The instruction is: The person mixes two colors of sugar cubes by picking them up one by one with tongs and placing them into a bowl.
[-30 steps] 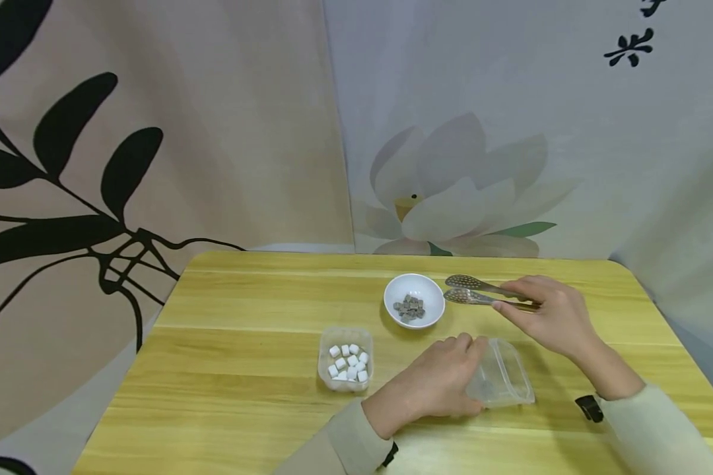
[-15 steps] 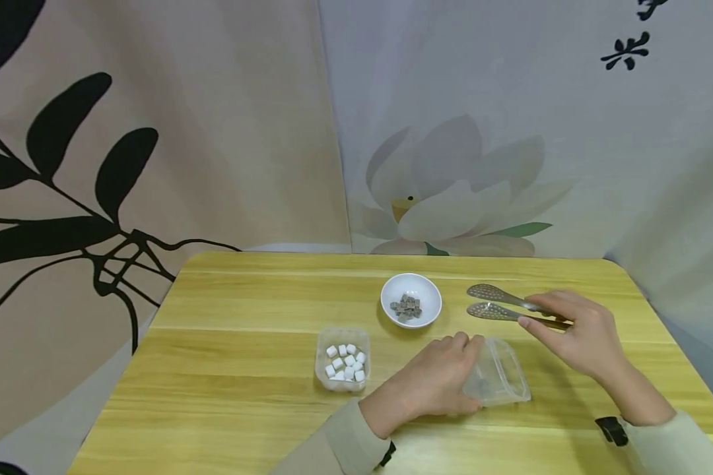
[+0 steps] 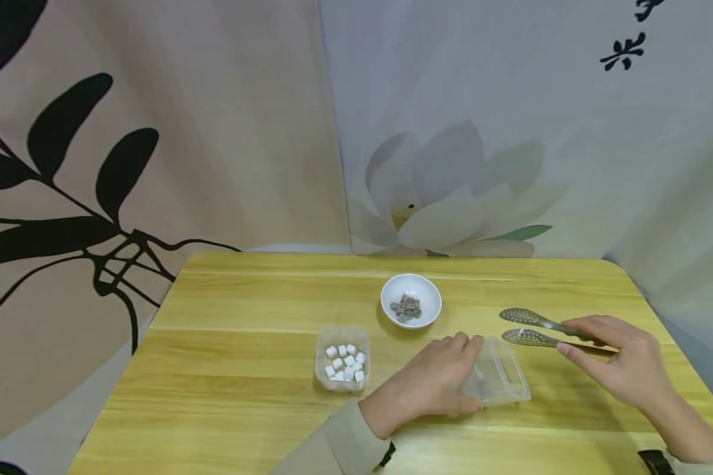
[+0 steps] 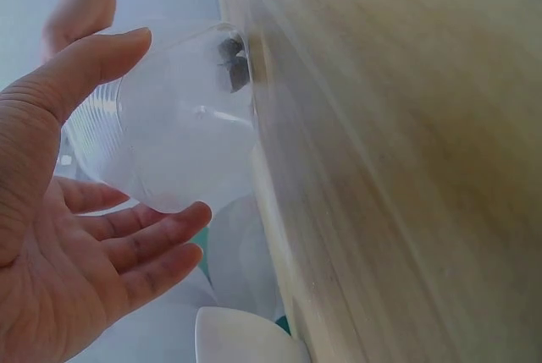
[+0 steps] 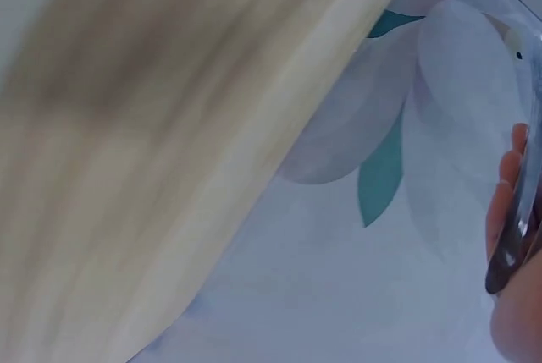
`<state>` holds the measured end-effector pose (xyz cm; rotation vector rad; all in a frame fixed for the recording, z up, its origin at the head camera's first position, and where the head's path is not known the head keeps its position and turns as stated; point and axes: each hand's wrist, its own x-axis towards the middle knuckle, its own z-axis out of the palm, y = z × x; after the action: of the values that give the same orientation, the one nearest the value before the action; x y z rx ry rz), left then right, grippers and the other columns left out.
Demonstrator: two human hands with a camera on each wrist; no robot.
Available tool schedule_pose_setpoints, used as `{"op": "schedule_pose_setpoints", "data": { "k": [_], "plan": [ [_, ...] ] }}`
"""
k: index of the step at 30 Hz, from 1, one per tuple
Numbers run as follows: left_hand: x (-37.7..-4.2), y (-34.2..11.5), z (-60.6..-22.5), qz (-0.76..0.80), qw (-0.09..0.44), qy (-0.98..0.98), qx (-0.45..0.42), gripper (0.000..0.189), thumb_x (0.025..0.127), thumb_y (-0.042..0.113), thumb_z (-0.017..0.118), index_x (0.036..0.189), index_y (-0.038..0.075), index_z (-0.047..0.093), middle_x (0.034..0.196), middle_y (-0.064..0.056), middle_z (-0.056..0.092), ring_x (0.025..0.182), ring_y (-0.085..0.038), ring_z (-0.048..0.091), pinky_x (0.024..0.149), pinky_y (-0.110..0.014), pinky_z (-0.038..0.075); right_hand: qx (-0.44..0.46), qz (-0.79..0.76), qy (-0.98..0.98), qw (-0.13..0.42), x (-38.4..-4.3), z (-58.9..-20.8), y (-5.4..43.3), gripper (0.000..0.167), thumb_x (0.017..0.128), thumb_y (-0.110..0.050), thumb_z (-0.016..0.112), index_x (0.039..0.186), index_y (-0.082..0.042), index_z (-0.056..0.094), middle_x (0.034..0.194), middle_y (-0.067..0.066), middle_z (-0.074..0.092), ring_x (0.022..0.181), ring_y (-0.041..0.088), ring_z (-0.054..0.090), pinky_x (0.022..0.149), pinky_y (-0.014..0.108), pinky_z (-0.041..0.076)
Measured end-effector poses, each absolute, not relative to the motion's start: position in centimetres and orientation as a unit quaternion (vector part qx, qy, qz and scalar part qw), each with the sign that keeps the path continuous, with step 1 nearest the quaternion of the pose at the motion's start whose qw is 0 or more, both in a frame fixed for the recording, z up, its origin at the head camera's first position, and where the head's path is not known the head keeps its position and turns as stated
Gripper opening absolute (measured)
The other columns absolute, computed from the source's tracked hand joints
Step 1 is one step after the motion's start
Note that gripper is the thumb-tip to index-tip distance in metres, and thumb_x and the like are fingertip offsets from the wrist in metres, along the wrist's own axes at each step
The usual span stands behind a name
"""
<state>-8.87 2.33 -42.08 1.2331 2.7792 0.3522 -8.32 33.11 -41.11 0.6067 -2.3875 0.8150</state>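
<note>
Far to the left of the white bowl (image 3: 414,284), black leaves (image 3: 127,171) spread over a pale curtain (image 3: 243,119) behind a wooden table (image 3: 243,343). Nearer the person than the bowl, and to its left, a small clear tub (image 3: 342,386) stands upright with white cubes (image 3: 338,363) in it. The bowl itself holds a small heap of grey cubes (image 3: 408,305). On the near side of the bowl and slightly to its right, the left hand (image 3: 436,379) grips a clear container (image 3: 502,377), thumb on one side and fingers on the other. That container is tilted, its rim turned away from the bowl, and a few dark pieces (image 4: 235,74) show through its wall. Farther right of the bowl, metal tongs (image 3: 529,338) point back toward its side of the table, their perforated ends spread apart. Farthest right of the bowl, the right hand (image 3: 626,359) holds the tongs between thumb and fingers.
</note>
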Motion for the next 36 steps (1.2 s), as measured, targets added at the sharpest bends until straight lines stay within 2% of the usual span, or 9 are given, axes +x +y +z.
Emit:
{"op": "schedule_pose_setpoints", "data": {
  "k": [7, 14, 18, 23, 25, 28, 31, 34, 36],
  "plan": [
    [-8.8, 2.4, -42.2, 0.112, 0.039, 0.907, 0.405, 0.092, 0.08, 0.055, 0.087, 0.147, 0.007, 0.045, 0.113, 0.002, 0.057, 0.091, -0.005, 0.051, 0.087, -0.02, 0.048, 0.246, 0.28, -0.89, 0.264, -7.1, -41.9, 34.9, 0.049, 0.052, -0.004, 0.096, 0.097, -0.015, 0.082, 0.102, -0.02, 0.071, 0.089, -0.016, 0.059, 0.069, 0.009, 0.049],
    [-8.9, 2.3, -42.2, 0.109, 0.035, 0.907, 0.404, 0.09, 0.08, 0.056, 0.086, 0.145, 0.008, 0.046, 0.11, 0.003, 0.055, 0.089, -0.004, 0.049, 0.082, -0.019, 0.046, 0.249, 0.227, -0.906, 0.256, -6.7, -41.5, 35.4, 0.049, 0.049, -0.009, 0.096, 0.095, -0.02, 0.081, 0.098, -0.017, 0.071, 0.083, -0.014, 0.058, 0.067, 0.013, 0.05],
    [-8.9, 2.3, -42.3, 0.109, 0.036, 0.907, 0.404, 0.091, 0.08, 0.056, 0.086, 0.146, 0.007, 0.046, 0.111, 0.003, 0.056, 0.089, -0.005, 0.049, 0.081, -0.019, 0.046, 0.263, 0.197, -0.907, 0.262, -6.7, -41.5, 35.2, 0.048, 0.049, -0.016, 0.097, 0.094, -0.022, 0.081, 0.092, -0.009, 0.074, 0.08, -0.007, 0.062, 0.064, 0.016, 0.05],
    [-8.9, 2.4, -42.3, 0.108, 0.03, 0.908, 0.404, 0.091, 0.079, 0.057, 0.087, 0.144, 0.007, 0.047, 0.11, 0.003, 0.056, 0.089, -0.005, 0.049, 0.08, -0.018, 0.046, 0.292, 0.17, -0.905, 0.26, -7.0, -41.4, 34.5, 0.042, 0.052, -0.024, 0.096, 0.091, -0.024, 0.081, 0.089, -0.011, 0.074, 0.073, 0.004, 0.068, 0.06, 0.018, 0.051],
    [-8.9, 2.4, -42.3, 0.108, 0.028, 0.907, 0.406, 0.09, 0.079, 0.057, 0.087, 0.143, 0.008, 0.047, 0.108, 0.003, 0.055, 0.087, -0.004, 0.048, 0.079, -0.018, 0.046, 0.31, 0.156, -0.902, 0.258, -7.2, -41.4, 34.1, 0.036, 0.057, -0.03, 0.095, 0.09, -0.024, 0.081, 0.089, -0.012, 0.074, 0.072, 0.007, 0.069, 0.059, 0.019, 0.052],
    [-8.9, 2.4, -42.3, 0.109, 0.027, 0.907, 0.407, 0.088, 0.079, 0.057, 0.087, 0.141, 0.008, 0.048, 0.106, 0.004, 0.054, 0.085, -0.004, 0.047, 0.077, -0.018, 0.045, 0.337, 0.139, -0.894, 0.259, -7.6, -41.3, 33.5, 0.029, 0.075, -0.048, 0.087, 0.088, -0.022, 0.082, 0.087, -0.012, 0.074, 0.07, 0.01, 0.07, 0.057, 0.022, 0.053],
    [-8.9, 2.3, -42.2, 0.111, 0.03, 0.906, 0.406, 0.087, 0.079, 0.057, 0.087, 0.141, 0.009, 0.048, 0.106, 0.004, 0.054, 0.085, -0.005, 0.047, 0.078, -0.018, 0.044, 0.358, 0.132, -0.887, 0.261, -7.9, -41.3, 32.8, 0.046, 0.093, -0.065, 0.067, 0.086, -0.022, 0.081, 0.085, -0.012, 0.073, 0.068, 0.01, 0.069, 0.053, 0.023, 0.051],
    [-8.9, 2.3, -42.2, 0.112, 0.032, 0.906, 0.406, 0.087, 0.079, 0.056, 0.087, 0.141, 0.009, 0.048, 0.106, 0.004, 0.054, 0.085, -0.005, 0.047, 0.078, -0.018, 0.044, 0.371, 0.134, -0.882, 0.257, -8.2, -41.3, 32.2, 0.056, 0.099, -0.069, 0.053, 0.086, -0.022, 0.08, 0.083, -0.011, 0.072, 0.065, 0.008, 0.066, 0.049, 0.02, 0.046],
    [-8.9, 2.3, -42.2, 0.113, 0.033, 0.906, 0.406, 0.087, 0.079, 0.056, 0.087, 0.141, 0.009, 0.047, 0.106, 0.004, 0.054, 0.085, -0.005, 0.047, 0.078, -0.018, 0.044, 0.377, 0.134, -0.88, 0.254, -8.3, -41.3, 31.9, 0.058, 0.1, -0.069, 0.049, 0.086, -0.022, 0.08, 0.082, -0.01, 0.071, 0.065, 0.007, 0.064, 0.048, 0.018, 0.044]
  ]
}}
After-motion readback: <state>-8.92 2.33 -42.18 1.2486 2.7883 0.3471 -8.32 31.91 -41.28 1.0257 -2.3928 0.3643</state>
